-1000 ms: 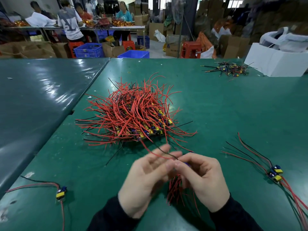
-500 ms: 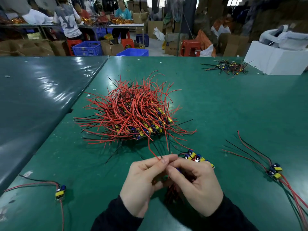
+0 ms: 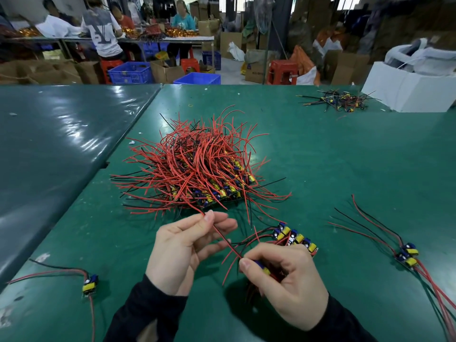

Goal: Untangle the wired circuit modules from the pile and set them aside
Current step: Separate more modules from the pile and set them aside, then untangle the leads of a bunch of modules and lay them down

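Separating one module (image 3: 261,267): right hand (image 3: 286,285) grips it, left hand (image 3: 182,250) pinches its red wire (image 3: 225,240). Few modules set aside (image 3: 407,255); big pile (image 3: 197,174) remains on tabletop (image 3: 345,169).

There is a single view, from a camera worn on the person's head, looking forward and down over a green-covered worktop (image 3: 320,156). It sits close above the two bare hands, the left hand (image 3: 182,253) and the right hand (image 3: 288,285), which fill the lower middle with dark sleeves running off the bottom edge. The tangled pile of red and black wired modules (image 3: 197,169) lies just beyond them, near the centre. The wide-angle lens bends the worktop's edges and reaches far enough to take in a workshop background with seated people at a long table (image 3: 148,39) across the top
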